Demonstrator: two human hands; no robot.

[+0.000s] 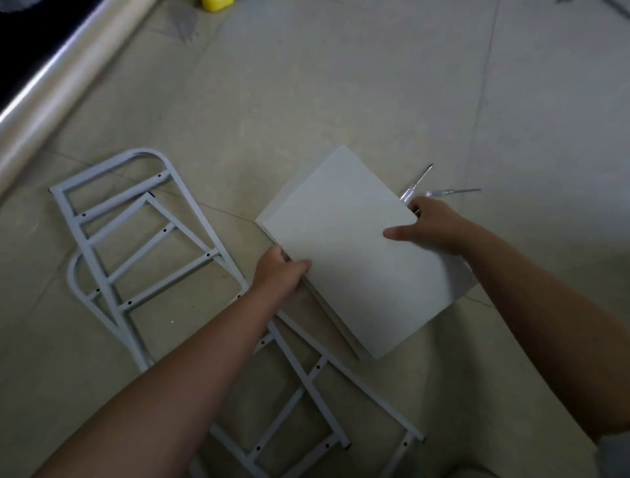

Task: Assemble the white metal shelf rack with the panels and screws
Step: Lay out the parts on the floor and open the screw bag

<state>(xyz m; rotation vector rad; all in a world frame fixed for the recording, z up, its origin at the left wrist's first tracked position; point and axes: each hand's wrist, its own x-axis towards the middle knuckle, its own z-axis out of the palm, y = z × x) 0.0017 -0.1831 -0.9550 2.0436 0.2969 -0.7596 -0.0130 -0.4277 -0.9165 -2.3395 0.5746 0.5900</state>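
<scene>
A stack of white shelf panels (344, 245) sits in the middle of the tiled floor. My left hand (278, 273) grips the stack's left edge, thumb on top and fingers under. On the right edge, my right hand (428, 225) grips the top panel with its thumb lying on the surface. Two white metal ladder-like side frames (136, 245) lie overlapped on the floor to the left. More white frames (306, 392) lie partly under the panels, near me. Two screwdrivers with clear handles (414, 187) lie just beyond my right hand.
A pale rounded ledge (58, 102) runs diagonally along the upper left, with a dark area beyond it. A yellow object (216, 4) sits at the top edge. A grey mark (185, 24) lies on the floor near it.
</scene>
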